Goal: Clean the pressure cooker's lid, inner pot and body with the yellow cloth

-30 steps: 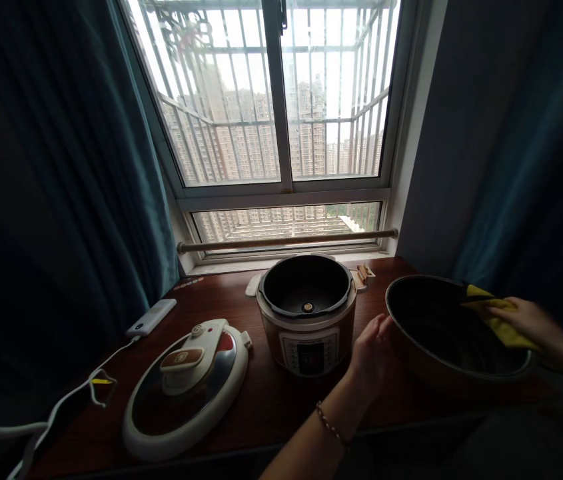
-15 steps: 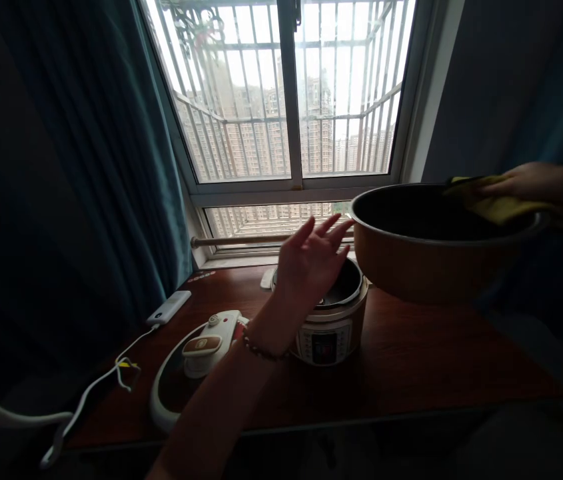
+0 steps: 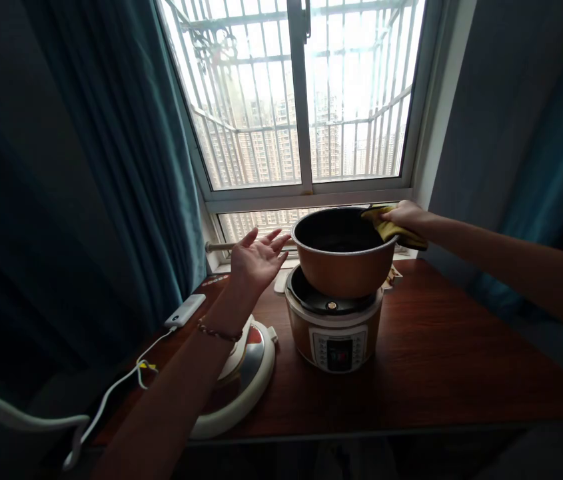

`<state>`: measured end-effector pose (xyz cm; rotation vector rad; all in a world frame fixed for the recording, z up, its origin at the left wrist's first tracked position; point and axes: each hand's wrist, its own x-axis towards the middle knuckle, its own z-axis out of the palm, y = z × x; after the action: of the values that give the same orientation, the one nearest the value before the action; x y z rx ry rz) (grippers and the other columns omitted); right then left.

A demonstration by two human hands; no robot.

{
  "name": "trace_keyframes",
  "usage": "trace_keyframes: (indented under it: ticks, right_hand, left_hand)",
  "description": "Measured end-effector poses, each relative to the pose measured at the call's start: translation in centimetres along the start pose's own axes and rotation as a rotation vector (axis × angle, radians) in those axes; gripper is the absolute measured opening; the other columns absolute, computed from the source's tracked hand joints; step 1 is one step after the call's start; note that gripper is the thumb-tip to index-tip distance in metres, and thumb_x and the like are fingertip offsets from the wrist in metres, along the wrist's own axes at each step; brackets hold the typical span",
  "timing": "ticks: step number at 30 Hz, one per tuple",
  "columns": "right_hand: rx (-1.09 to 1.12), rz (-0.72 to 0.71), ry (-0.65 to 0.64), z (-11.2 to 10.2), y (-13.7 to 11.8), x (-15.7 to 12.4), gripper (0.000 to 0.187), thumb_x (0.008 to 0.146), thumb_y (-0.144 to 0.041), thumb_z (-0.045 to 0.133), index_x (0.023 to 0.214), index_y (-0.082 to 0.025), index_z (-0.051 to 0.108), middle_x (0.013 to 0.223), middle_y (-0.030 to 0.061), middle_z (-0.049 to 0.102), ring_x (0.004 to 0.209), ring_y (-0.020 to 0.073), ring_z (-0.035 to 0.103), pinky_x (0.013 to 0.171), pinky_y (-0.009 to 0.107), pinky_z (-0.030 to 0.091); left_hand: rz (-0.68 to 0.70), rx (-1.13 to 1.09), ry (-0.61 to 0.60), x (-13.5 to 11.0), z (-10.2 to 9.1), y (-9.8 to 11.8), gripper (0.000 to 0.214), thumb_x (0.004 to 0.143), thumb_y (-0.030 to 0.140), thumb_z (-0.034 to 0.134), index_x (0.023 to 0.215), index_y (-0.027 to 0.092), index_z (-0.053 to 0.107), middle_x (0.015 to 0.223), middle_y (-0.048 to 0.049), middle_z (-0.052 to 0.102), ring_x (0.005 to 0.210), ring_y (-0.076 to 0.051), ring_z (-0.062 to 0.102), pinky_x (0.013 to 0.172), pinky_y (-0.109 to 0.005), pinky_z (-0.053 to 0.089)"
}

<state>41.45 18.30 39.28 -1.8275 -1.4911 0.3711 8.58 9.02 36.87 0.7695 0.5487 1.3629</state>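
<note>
The inner pot (image 3: 344, 272), copper-brown outside and dark inside, is held over the electric pressure cooker (image 3: 336, 327), whose opening shows partly below it. My right hand (image 3: 408, 217) grips the pot's right rim through a folded yellow cloth (image 3: 386, 225). My left hand (image 3: 260, 257) is open beside the left rim, palm up with fingers spread; whether a fingertip touches the rim, I cannot tell. On the table at left lies the cooker's round lid (image 3: 256, 380), partly hidden behind my left forearm.
The wooden table (image 3: 436, 360) stands against a barred window (image 3: 306, 133). A white power strip (image 3: 186, 311) with a white cable (image 3: 118, 377) lies at its left edge. Blue curtains (image 3: 136, 167) hang at the sides, and some small items (image 3: 392, 275) are behind the cooker.
My right hand has brought the inner pot left and down, from beside the cooker to over it. My left hand has turned palm up and shifted left. The view has also shifted.
</note>
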Motion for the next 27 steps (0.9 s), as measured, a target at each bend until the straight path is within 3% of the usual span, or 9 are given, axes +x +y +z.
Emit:
trace_keyframes:
  ticks: [4, 16, 27]
  right_hand:
    - [-0.065, 0.075, 0.023, 1.9, -0.1, -0.4, 0.034, 0.069, -0.036, 0.067, 0.089, -0.009, 0.065, 0.084, 0.0123, 0.067, 0.071, 0.0214, 0.063, 0.059, 0.028, 0.049]
    - [-0.170, 0.059, -0.028, 5.1, 0.8, -2.0, 0.037, 0.075, -0.038, 0.060, 0.094, -0.007, 0.065, 0.089, 0.0165, 0.067, 0.078, 0.0256, 0.063, 0.060, 0.028, 0.047]
    - [-0.197, 0.019, -0.064, 7.4, 3.0, -1.7, 0.038, 0.077, -0.038, 0.059, 0.093, -0.004, 0.065, 0.091, 0.0174, 0.066, 0.079, 0.0248, 0.062, 0.061, 0.028, 0.046]
  left_hand:
    - [-0.021, -0.010, 0.029, 0.6, -1.7, -0.4, 0.046, 0.082, 0.038, 0.038, 0.113, 0.007, 0.050, 0.110, -0.0200, 0.060, 0.104, -0.027, 0.057, 0.082, -0.038, 0.044]
    - [-0.053, -0.013, 0.062, 1.2, -4.2, -1.1, 0.039, 0.083, 0.037, 0.036, 0.102, 0.009, 0.055, 0.106, -0.0199, 0.061, 0.102, -0.028, 0.057, 0.078, -0.038, 0.045]
    - [-0.102, 0.015, 0.102, 1.2, -5.2, -2.2, 0.040, 0.083, 0.036, 0.036, 0.105, 0.008, 0.054, 0.110, -0.0209, 0.059, 0.102, -0.027, 0.058, 0.078, -0.036, 0.045]
